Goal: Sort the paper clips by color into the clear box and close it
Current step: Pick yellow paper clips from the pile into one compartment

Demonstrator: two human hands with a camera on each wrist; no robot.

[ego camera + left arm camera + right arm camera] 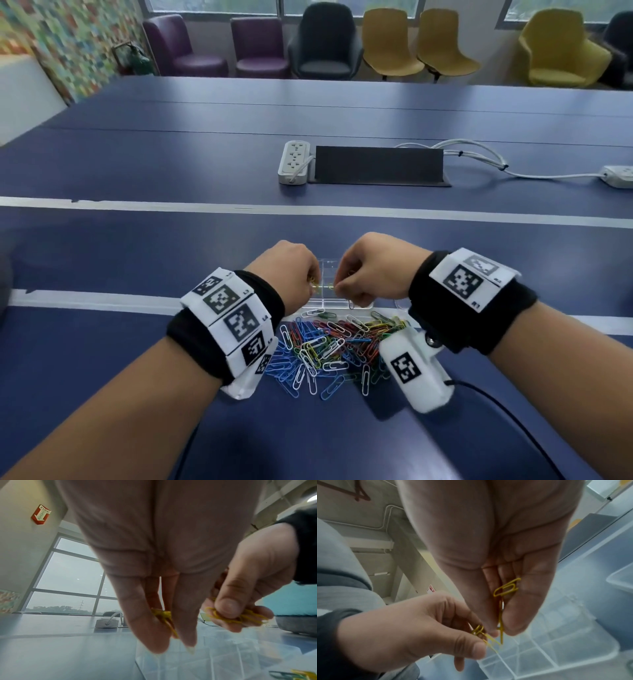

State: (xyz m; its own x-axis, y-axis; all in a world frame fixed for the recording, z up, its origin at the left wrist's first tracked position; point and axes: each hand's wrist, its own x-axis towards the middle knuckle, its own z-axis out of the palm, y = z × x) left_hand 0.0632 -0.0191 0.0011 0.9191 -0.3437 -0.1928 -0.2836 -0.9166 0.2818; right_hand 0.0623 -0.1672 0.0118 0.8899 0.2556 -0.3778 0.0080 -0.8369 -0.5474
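Note:
Both hands hover over the open clear box, whose small divided compartments show in the right wrist view as the box. My left hand pinches a bunch of yellow paper clips between thumb and fingers. My right hand pinches more yellow clips, also seen as yellow clips in the left wrist view. The two bunches nearly touch above the box. A mixed pile of colored paper clips lies on the blue table just in front of the box.
A white power strip and a dark cable flap sit farther back on the blue table. White cables run to a second strip at the right. Chairs line the far wall.

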